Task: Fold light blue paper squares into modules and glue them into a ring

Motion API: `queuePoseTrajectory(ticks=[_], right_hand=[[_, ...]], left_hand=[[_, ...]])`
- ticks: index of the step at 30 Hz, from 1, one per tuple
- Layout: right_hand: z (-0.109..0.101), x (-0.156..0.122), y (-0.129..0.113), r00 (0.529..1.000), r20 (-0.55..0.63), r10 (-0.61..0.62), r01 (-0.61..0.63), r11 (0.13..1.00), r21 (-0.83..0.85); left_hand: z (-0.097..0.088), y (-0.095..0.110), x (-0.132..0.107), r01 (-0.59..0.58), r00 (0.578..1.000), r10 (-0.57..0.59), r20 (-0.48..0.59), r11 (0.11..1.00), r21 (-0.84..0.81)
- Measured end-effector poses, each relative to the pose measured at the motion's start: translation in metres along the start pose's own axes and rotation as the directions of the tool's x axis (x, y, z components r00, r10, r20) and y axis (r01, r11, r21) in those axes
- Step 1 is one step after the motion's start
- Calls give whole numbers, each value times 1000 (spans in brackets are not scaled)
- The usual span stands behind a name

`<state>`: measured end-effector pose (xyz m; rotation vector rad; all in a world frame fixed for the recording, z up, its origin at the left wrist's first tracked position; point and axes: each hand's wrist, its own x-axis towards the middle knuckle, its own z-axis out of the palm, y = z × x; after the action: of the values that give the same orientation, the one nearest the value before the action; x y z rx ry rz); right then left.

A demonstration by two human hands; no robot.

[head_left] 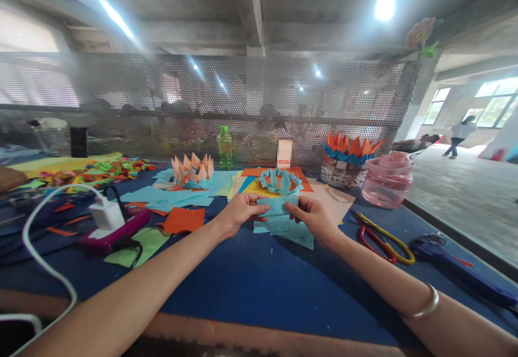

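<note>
Between my two hands a light-blue sheet of paper [277,206] is held up, with a crease running across it. My left hand [242,214] pinches its left end, thumb in front. At the right end, my right hand [313,215] grips it between thumb and fingers. Below the held paper lie more light-blue sheets [295,234] on the blue tabletop. Just behind stands a ring of folded light-blue paper points [280,181] with orange inside. An orange folded-paper crown [192,170] sits farther left on blue sheets.
Scissors [384,241] and a blue-handled tool [461,265] lie at right, near a pink jug [387,179] and a basket [343,172] of orange folded paper. A purple power strip [115,233] with cables is at left. A green bottle [225,149] stands behind, before a perforated screen.
</note>
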<state>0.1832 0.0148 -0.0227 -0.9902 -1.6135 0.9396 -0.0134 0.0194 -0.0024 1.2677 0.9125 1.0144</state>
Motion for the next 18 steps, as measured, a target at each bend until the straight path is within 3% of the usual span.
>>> queuePoseTrajectory(ticks=[18], right_hand=[[1,1,3,999,-20,35,-34,999,24]], left_hand=[[2,2,-2,20,1000,-20,-16,1000,20]])
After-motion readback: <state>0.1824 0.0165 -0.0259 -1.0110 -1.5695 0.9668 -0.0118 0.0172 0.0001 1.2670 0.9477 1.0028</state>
